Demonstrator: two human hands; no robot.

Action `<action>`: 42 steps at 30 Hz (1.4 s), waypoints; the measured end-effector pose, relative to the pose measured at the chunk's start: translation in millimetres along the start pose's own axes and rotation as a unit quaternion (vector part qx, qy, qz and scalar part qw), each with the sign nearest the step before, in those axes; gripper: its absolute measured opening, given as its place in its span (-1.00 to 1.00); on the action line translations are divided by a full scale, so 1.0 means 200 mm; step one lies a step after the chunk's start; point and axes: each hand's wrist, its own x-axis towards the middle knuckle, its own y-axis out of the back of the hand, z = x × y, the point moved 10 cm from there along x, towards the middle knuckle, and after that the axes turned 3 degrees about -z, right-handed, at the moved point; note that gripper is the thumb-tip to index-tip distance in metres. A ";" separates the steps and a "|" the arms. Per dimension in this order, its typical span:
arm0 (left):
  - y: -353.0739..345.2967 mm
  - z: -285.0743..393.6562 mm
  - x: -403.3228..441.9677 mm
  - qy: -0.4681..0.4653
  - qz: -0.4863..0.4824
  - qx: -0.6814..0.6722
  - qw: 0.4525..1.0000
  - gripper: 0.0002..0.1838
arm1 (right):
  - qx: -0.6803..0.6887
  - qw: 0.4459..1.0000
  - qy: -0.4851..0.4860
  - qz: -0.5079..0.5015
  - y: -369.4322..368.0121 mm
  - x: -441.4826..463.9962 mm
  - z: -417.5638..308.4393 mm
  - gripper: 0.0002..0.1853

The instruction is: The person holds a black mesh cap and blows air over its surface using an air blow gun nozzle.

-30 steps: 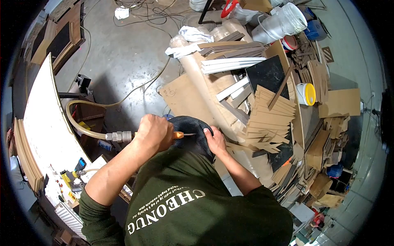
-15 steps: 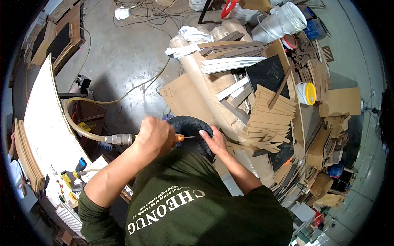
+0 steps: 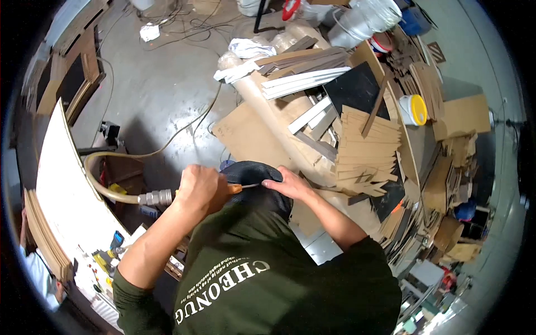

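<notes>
My left hand is closed in a fist around an air blow gun, whose orange body and thin metal nozzle show beyond the fingers. A metal coupling joins it to a translucent air hose that loops off to the left. The nozzle points right, across a rounded piece of black fabric in front of my shirt. With the thumb near the nozzle tip, my right hand grips the fabric's right edge. Its other fingers are partly hidden, and I cannot tell what kind of item the fabric is.
On the left stands a white-topped bench with a yellow power tool. Piled at right are wood strips, a black panel and a yellow-lidded bucket. Another person is at far left. Cables lie across the floor.
The whole view has turned slightly. Both hands have shifted a little left in view with the air blow gun and the black fabric, their grips unchanged. The person at far left shows more.
</notes>
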 end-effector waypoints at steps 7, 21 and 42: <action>0.02 -0.01 -0.01 -0.009 -0.024 0.027 0.999 -0.65 | 0.069 0.994 0.032 -0.079 -0.07 0.04 0.06 -0.13; 0.09 0.08 -0.01 -0.038 -0.053 0.081 0.995 -0.57 | -0.075 0.994 0.067 -0.044 -0.07 0.00 -0.02 0.15; 0.05 0.01 0.05 -0.008 -0.051 0.044 0.998 -0.60 | -0.146 0.989 0.006 0.016 -0.11 -0.06 -0.16 -0.18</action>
